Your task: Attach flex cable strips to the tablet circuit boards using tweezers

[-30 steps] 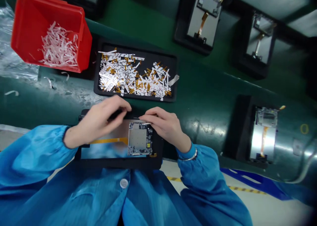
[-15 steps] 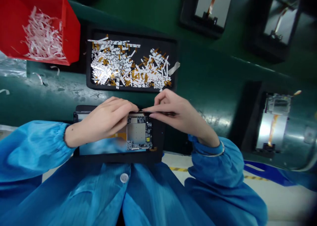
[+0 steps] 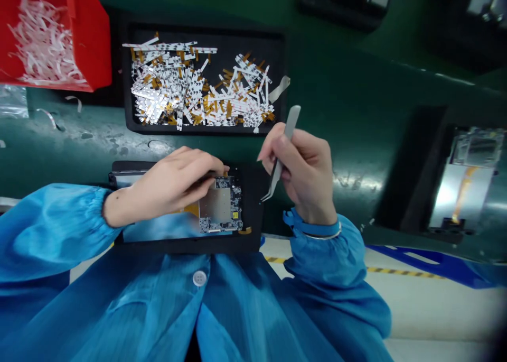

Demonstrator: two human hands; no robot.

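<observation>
A person in a blue cleanroom smock works at a green table (image 3: 340, 82), seen from above, with both bare hands over a black fixture (image 3: 186, 244) near the bottom centre of the frame. The fixture holds a glossy panel (image 3: 158, 230) with a rectangular circuit board (image 3: 219, 206) lying on its right part, and an orange flex strip (image 3: 191, 210) shows at the board's left edge.

The left hand (image 3: 174, 185) lies across the board's upper left, its fingers (image 3: 214, 169) curled together and touching the top edge. Whether they pinch anything is hidden. The right hand (image 3: 304, 174) is raised just to the right of the board, its fingers (image 3: 301, 150) clamped around steel tweezers (image 3: 282, 150). The tweezers' pointed tips angle down near the fixture, apart from the board.

Above the hands, a black tray (image 3: 204, 31) holds a heap of white and orange strips (image 3: 198, 87). At the upper left sits a red bin (image 3: 89, 39) of white scraps (image 3: 45, 42). At the right edge lies another black fixture (image 3: 415, 177) with a panel.
</observation>
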